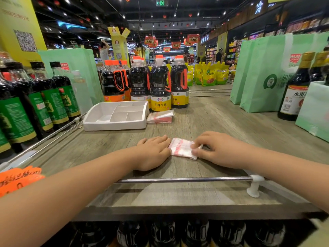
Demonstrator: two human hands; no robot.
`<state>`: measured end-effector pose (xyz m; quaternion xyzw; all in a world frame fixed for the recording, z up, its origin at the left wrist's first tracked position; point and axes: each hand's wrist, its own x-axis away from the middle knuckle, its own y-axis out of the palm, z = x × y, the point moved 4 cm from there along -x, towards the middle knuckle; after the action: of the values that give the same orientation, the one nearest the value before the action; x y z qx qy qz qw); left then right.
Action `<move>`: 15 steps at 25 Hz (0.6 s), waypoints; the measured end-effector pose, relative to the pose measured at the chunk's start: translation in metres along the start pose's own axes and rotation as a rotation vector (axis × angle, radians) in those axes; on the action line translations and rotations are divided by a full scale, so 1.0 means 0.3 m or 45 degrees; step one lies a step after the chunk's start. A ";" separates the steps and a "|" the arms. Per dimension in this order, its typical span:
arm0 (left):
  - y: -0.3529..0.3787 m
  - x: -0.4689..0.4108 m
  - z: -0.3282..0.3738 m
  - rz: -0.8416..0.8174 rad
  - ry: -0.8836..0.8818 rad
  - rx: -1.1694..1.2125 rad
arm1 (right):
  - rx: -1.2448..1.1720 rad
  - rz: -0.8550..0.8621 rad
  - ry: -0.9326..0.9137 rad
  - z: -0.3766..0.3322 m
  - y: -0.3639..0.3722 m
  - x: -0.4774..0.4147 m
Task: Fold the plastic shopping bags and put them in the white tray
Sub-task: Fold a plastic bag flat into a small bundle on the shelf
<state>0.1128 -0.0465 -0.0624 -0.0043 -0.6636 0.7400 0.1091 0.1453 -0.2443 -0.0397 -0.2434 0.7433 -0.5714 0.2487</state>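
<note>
A small folded white plastic bag with red print [181,148] lies on the grey wooden shelf top between my hands. My left hand [154,152] lies flat, its fingertips pressing the bag's left edge. My right hand [216,148] pinches the bag's right edge with thumb and fingers. The white tray [99,113], with several empty compartments, sits farther back on the left. More plastic bags [161,117], flattened, red and white, lie just right of the tray.
Soy sauce jugs [160,82] stand behind the tray. Dark bottles with green labels [51,97] line the left edge. Green shopping bags [263,72] and a dark bottle [295,90] stand at right. A metal rail [178,179] runs along the shelf's front.
</note>
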 end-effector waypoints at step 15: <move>-0.056 -0.112 -0.090 0.053 0.091 0.950 | -0.489 -0.284 0.200 0.083 -0.006 -0.263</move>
<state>0.1522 -0.0240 -0.0537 -0.0037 -0.3440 0.9324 0.1111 0.2214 -0.2120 -0.0362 -0.3219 0.8239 -0.4605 0.0745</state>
